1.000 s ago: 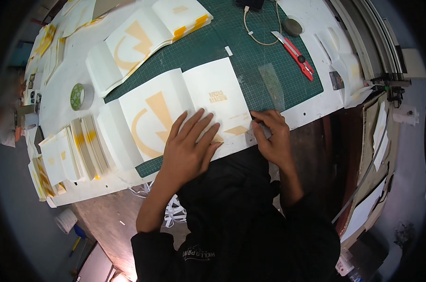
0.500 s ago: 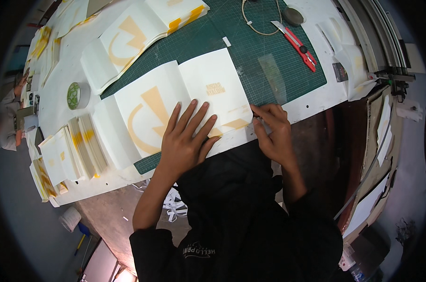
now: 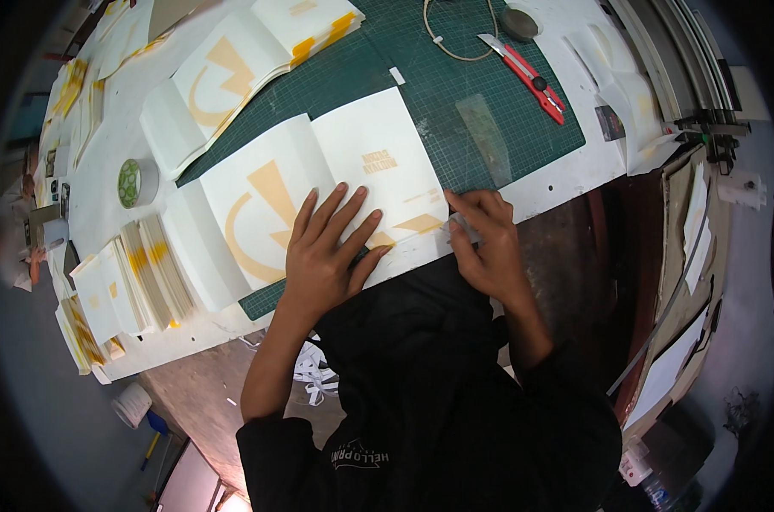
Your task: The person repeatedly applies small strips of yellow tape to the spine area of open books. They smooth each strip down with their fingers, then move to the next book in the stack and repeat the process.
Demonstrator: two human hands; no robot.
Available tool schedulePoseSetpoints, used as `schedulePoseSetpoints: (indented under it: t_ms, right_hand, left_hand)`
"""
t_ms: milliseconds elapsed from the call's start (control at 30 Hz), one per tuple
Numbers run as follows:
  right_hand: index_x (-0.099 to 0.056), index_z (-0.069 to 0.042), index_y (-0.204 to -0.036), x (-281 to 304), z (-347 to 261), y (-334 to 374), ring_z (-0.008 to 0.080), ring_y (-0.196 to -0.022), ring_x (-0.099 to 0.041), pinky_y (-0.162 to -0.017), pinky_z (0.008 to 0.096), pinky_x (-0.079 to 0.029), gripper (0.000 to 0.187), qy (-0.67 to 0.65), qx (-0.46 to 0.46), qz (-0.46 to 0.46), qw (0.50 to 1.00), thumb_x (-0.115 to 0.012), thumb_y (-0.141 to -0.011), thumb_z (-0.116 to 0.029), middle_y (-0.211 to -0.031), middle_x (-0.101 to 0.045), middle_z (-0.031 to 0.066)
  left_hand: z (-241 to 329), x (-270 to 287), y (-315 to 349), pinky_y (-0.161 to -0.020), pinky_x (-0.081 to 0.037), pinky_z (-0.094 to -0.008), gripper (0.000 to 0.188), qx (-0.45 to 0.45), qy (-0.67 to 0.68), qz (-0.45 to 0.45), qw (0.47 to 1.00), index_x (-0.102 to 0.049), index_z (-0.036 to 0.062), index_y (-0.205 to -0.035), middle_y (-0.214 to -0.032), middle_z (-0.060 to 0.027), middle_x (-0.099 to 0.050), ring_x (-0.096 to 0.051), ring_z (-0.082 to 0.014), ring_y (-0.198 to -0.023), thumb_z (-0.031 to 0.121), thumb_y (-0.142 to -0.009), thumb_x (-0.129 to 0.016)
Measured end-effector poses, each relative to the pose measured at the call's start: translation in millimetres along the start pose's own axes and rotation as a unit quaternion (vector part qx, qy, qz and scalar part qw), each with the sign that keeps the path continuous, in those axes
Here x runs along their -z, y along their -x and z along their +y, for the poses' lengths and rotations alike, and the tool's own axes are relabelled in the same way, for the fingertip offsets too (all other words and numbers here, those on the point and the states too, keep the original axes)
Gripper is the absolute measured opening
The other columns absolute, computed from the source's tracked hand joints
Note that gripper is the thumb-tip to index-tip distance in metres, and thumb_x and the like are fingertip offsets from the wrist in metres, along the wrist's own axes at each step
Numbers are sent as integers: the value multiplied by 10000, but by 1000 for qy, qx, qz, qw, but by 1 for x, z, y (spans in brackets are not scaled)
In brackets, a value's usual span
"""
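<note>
A creased white paper cover (image 3: 343, 128) with pale orange print lies on the green cutting mat (image 3: 430, 94), reaching over the white table's front edge strip. My left hand (image 3: 325, 253) lies flat on its lower middle, fingers spread. At the cover's near right corner is my right hand (image 3: 488, 235), its fingers curled and the corner between index finger and thumb; the exact contact is partly hidden. Beyond lies a similar printed cover (image 3: 226, 77) on a stack with yellow-marked edges. A red snap-off knife (image 3: 534, 83) rests on the mat at the right, blade out.
On the left stand a tape roll (image 3: 139, 183) and a stack of folded covers (image 3: 152, 269). A clear plastic strip (image 3: 483, 135) and a small white piece (image 3: 396, 76) lie on the mat. A cord (image 3: 455, 56) and round dark object (image 3: 518, 25) are behind. Paper offcuts (image 3: 313, 371) lie below.
The whole view has shifted a little, so the table appears slightly farther left. Both hands stay at the same places on the cover; my right thumb and index finger have shifted slightly at the corner.
</note>
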State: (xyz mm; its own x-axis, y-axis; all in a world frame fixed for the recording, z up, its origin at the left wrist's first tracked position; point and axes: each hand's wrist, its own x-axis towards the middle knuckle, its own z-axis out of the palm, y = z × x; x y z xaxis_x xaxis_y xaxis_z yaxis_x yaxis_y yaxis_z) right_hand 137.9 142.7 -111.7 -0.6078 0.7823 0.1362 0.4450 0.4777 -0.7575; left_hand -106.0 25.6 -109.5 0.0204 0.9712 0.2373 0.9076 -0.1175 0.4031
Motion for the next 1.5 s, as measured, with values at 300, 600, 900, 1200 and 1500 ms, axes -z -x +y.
schedulePoseSetpoints:
  t_ms: [300,600,900,1200,1500]
  right_hand:
    - [-684,25,-1337,-6,2,4,309,-1106,-591,-1021,469,-394,463,0,10,18,1000,-678,-881,-59,-1122,-638,142]
    - [-667,25,-1361,-8,2,6,321,-1129,-592,-1033,489,-391,492,6,21,24,999,-689,-879,-71,-1151,-634,164]
    - [-661,21,-1377,-13,-9,8,325,-1124,-613,-998,434,-443,526,-83,-12,69,994,-705,-856,-28,-1197,-633,168]
    - [-725,-49,-1301,-7,-11,-9,294,-1151,-611,-1006,493,-443,458,150,163,91,971,-758,-847,-6,-1222,-652,152]
    - [-764,-94,-1075,-24,-9,-31,234,-1101,-620,-1020,515,-423,260,200,358,-50,911,-771,-817,-63,-1095,-652,49]
  left_hand:
    - [-1,-2,2,-1245,-336,-592,470,1,12,-1,1000,-748,166,-1318,-1530,-105,-610,-507,-350,-1476,290,-876,-846]
    - [1,1,-1,-1247,-344,-559,437,8,11,-2,1000,-771,155,-1283,-1513,-102,-626,-521,-329,-1467,307,-879,-843]
    - [2,22,-17,-1191,-396,-510,342,-9,15,-30,999,-799,154,-1214,-1421,-79,-681,-600,-310,-1357,280,-896,-822]
    - [-15,17,-25,-1059,-429,-453,257,-23,65,-12,998,-827,154,-1127,-1294,-69,-716,-614,-302,-1183,146,-872,-799]
    - [-25,17,-19,-1122,-417,-466,284,2,134,-23,991,-821,159,-1167,-1366,-56,-687,-584,-311,-1271,132,-887,-782]
